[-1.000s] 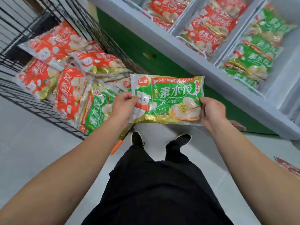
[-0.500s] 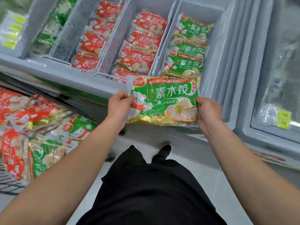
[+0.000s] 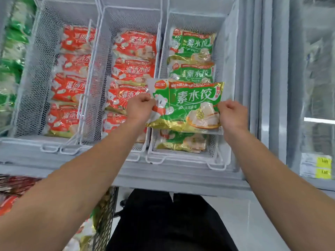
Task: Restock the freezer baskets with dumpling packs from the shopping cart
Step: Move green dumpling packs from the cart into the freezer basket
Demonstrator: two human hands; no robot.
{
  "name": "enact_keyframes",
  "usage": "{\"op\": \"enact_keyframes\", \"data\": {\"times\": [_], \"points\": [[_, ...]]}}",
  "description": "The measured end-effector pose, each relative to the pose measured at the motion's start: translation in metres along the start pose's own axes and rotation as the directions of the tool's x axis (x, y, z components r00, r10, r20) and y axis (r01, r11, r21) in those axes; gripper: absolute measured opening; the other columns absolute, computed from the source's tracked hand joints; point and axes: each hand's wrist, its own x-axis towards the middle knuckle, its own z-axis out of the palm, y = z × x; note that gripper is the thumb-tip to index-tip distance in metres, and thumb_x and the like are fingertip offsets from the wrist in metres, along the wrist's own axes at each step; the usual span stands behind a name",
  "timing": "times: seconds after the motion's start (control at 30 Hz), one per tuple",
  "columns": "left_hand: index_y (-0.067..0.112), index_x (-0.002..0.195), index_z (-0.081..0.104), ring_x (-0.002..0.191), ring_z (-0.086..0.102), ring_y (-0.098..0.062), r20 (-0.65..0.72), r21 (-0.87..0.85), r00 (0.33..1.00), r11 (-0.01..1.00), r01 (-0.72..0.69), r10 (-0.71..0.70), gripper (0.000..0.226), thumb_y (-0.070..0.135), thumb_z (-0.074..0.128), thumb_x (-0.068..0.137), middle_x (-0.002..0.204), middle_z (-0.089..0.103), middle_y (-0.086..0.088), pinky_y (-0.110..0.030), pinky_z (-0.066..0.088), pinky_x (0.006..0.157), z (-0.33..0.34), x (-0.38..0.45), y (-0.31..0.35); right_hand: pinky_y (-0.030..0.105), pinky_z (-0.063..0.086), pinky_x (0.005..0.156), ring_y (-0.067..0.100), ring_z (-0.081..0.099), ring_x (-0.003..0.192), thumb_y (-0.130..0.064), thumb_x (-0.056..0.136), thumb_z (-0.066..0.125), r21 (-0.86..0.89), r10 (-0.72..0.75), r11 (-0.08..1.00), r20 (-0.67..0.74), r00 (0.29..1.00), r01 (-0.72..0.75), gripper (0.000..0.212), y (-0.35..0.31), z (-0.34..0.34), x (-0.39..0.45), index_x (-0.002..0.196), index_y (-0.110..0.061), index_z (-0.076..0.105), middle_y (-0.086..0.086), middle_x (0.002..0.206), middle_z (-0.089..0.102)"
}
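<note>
Over the right basket [image 3: 190,156] a green pack [image 3: 188,105] is held, where half a second ago it was still short of the freezer rim [image 3: 163,176] and a second ago beside the cart [image 3: 104,214]; the carry is judged done, with lowering left. Left hand [image 3: 139,107] and right hand [image 3: 233,115] are closed on the pack's short edges, so it spans between the fingers. Below them, green packs are stacked; red packs [image 3: 133,67] fill the basket left of the left fingers.
</note>
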Motion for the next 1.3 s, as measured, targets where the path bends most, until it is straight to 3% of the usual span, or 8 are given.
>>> {"op": "enact_keyframes", "data": {"times": [0.3, 0.43, 0.53, 0.73, 0.83, 1.03, 1.2, 1.3], "points": [[0.021, 0.070, 0.051, 0.061, 0.040, -0.008, 0.169, 0.107, 0.985, 0.994, 0.025, -0.043, 0.028, 0.002, 0.063, 0.087, 0.068, 0.045, 0.007, -0.025, 0.034, 0.055, 0.057, 0.128, 0.065, 0.033, 0.053, 0.086, 0.018, 0.065, 0.087, -0.024, 0.094, 0.056, -0.239, -0.073, 0.970, -0.109, 0.991, 0.045, 0.024, -0.060, 0.073, 0.129, 0.100, -0.012, 0.076, 0.000, 0.092, 0.073], [0.013, 0.076, 0.057, 0.068, 0.049, -0.014, 0.242, 0.136, 0.969, 0.991, 0.017, -0.050, 0.015, 0.006, 0.070, 0.082, 0.073, 0.052, 0.002, -0.028, 0.040, 0.066, 0.088, 0.165, 0.086, 0.024, 0.044, 0.067, 0.017, 0.061, 0.078, -0.016, 0.095, 0.053, -0.311, -0.084, 0.949, -0.107, 0.991, 0.047, 0.022, -0.074, 0.091, 0.167, 0.099, -0.010, 0.073, 0.004, 0.089, 0.070], [0.011, 0.098, 0.066, 0.098, 0.063, -0.025, 0.303, 0.182, 0.950, 0.983, 0.016, -0.072, 0.015, 0.010, 0.071, 0.083, 0.096, 0.066, -0.004, -0.031, 0.049, 0.086, 0.107, 0.185, 0.092, 0.026, 0.047, 0.074, 0.016, 0.062, 0.084, -0.020, 0.093, 0.057, -0.327, 0.004, 0.945, -0.003, 1.000, -0.005, 0.023, -0.078, 0.102, 0.186, 0.113, -0.016, 0.067, 0.001, 0.103, 0.068], [0.017, 0.121, 0.060, 0.091, 0.060, -0.014, 0.392, 0.267, 0.912, 0.964, 0.012, -0.120, 0.032, 0.010, 0.067, 0.090, 0.101, 0.061, 0.006, -0.023, 0.044, 0.082, 0.120, 0.202, 0.085, 0.035, 0.037, 0.108, 0.027, 0.047, 0.130, -0.025, 0.083, 0.071, -0.452, 0.189, 0.889, 0.226, 0.956, -0.069, 0.068, -0.057, 0.116, 0.210, 0.144, -0.013, 0.042, 0.008, 0.144, 0.046], [0.018, 0.101, 0.059, 0.083, 0.057, -0.015, 0.398, 0.322, 0.907, 0.947, 0.002, -0.138, 0.013, 0.012, 0.064, 0.091, 0.095, 0.060, 0.002, -0.023, 0.044, 0.068, 0.114, 0.197, 0.086, 0.037, 0.028, 0.118, 0.030, 0.030, 0.144, -0.031, 0.087, 0.066, -0.622, 0.173, 0.783, 0.241, 0.955, 0.015, 0.073, -0.049, 0.113, 0.204, 0.150, -0.009, 0.036, 0.012, 0.157, 0.029], [0.009, 0.145, 0.046, 0.121, 0.055, -0.024, 0.496, 0.432, 0.863, 0.889, -0.151, -0.095, 0.056, 0.029, 0.061, 0.095, 0.133, 0.055, -0.008, -0.029, 0.044, 0.098, 0.086, 0.142, 0.078, 0.026, 0.036, 0.103, 0.027, 0.047, 0.131, -0.022, 0.089, 0.063, -0.564, 0.014, 0.812, 0.274, 0.962, 0.149, 0.058, -0.047, 0.097, 0.148, 0.144, -0.014, 0.046, 0.009, 0.148, 0.042], [0.014, 0.139, 0.056, 0.084, 0.056, -0.002, 0.397, 0.321, 0.918, 0.936, -0.143, 0.004, 0.046, 0.019, 0.061, 0.093, 0.131, 0.062, -0.001, -0.011, 0.039, 0.065, 0.043, 0.080, 0.060, 0.028, 0.038, 0.100, 0.027, 0.053, 0.121, -0.021, 0.088, 0.064, -0.522, -0.121, 0.789, 0.384, 0.915, 0.323, 0.051, -0.041, 0.076, 0.079, 0.137, -0.012, 0.052, 0.009, 0.139, 0.051], [0.013, 0.133, 0.059, 0.082, 0.057, -0.001, 0.312, 0.274, 0.947, 0.947, -0.165, 0.075, 0.040, 0.019, 0.063, 0.093, 0.115, 0.064, 0.002, -0.011, 0.042, 0.071, 0.014, 0.033, 0.041, 0.031, 0.038, 0.103, 0.027, 0.051, 0.126, -0.021, 0.089, 0.064, -0.530, -0.203, 0.720, 0.456, 0.867, 0.447, 0.049, -0.030, 0.061, 0.031, 0.135, -0.012, 0.054, 0.011, 0.139, 0.053]]}}
